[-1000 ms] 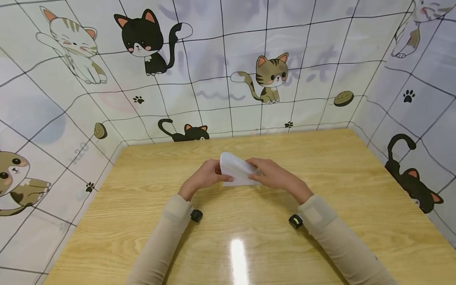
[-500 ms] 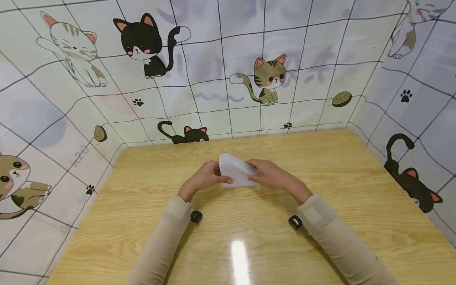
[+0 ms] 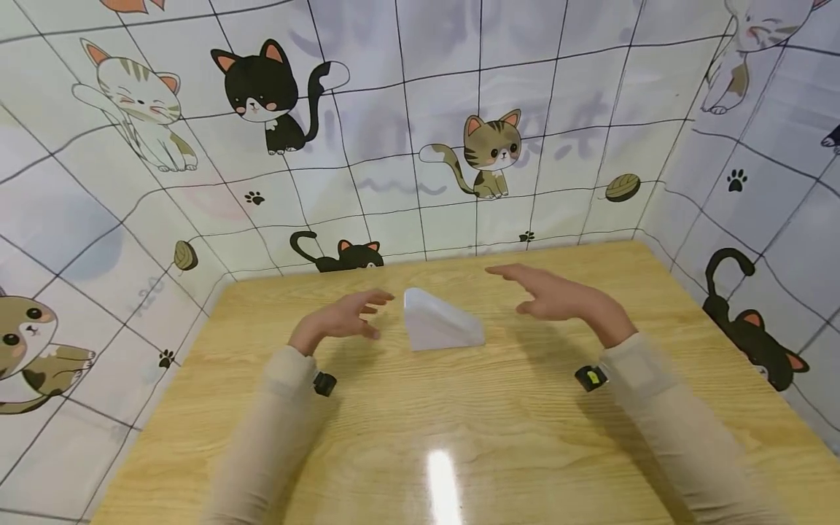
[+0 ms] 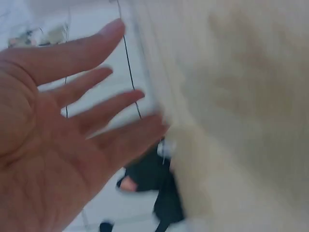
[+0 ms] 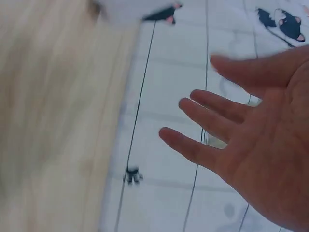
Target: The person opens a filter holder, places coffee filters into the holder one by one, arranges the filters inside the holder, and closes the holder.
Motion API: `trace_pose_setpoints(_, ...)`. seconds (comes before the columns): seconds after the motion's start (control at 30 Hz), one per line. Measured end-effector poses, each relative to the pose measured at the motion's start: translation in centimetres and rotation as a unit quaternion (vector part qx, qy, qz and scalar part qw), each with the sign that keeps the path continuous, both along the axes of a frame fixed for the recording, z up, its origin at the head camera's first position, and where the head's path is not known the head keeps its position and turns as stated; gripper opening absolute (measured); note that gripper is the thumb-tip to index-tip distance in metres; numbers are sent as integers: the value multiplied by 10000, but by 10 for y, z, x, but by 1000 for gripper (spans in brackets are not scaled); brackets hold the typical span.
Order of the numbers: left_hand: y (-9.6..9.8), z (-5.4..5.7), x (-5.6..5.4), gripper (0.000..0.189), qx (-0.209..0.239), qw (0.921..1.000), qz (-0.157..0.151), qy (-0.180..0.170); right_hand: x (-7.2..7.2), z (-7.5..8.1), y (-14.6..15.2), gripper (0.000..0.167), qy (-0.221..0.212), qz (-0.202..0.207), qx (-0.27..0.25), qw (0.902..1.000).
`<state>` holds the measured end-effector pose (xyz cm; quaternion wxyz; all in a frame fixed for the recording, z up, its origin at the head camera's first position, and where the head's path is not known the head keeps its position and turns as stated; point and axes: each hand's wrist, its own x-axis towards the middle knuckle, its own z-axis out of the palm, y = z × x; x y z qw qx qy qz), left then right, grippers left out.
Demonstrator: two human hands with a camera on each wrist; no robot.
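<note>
A glossy white wedge-shaped object (image 3: 441,322) stands on the wooden table, tall at its left end and sloping down to the right. What kind of thing it is, I cannot tell. To its left is my left hand (image 3: 341,315), fingers spread and apart from it. My right hand (image 3: 551,293) hovers off its right side, fingers extended and touching nothing. Both wrist views show bare palms, the left palm (image 4: 53,140) and the right palm (image 5: 270,145), with nothing held.
The wooden table (image 3: 367,423) reaches back to a white cloth wall (image 3: 387,182) printed with cats and grid lines. Similar walls enclose the left and right sides. Each sleeve cuff has a small black wrist device, the left device (image 3: 324,383) and the right device (image 3: 591,377).
Both hands have let go of the white wedge-shaped object and moved apart, the left hand leftward and the right hand rightward and up. The object stays standing where it was.
</note>
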<state>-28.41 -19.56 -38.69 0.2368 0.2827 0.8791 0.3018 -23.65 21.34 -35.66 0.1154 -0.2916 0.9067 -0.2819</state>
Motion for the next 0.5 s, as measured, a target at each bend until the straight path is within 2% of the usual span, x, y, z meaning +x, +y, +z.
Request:
trace_pose_setpoints(0.07,-16,15,-9,83,-642,9956,291,622,-10,13,19,66,230,-232,255,9991)
trace_pose_setpoints(0.1,-23,23,-14,84,-974,9894,495,957,-15,19,28,62,360,-391,393,9978)
trace_pose_setpoints(0.17,-36,36,-25,88,-1631,9687,924,1628,-26,30,47,61,623,-770,780,9920)
trace_pose_setpoints(0.23,-46,45,-36,93,-2005,9479,1315,2096,-35,40,64,68,741,-1157,1084,9846)
trace_pose_setpoints(0.3,-53,50,-45,96,-2191,9310,1595,2446,-42,48,78,81,756,-1419,1290,9785)
trace_pose_setpoints(0.37,-61,52,-53,95,-2257,9199,1701,2719,-48,56,87,87,801,-1582,1409,9740)
trace_pose_setpoints(0.5,-73,52,-64,89,-2200,9107,1789,3004,-62,68,93,89,969,-1797,1771,9628)
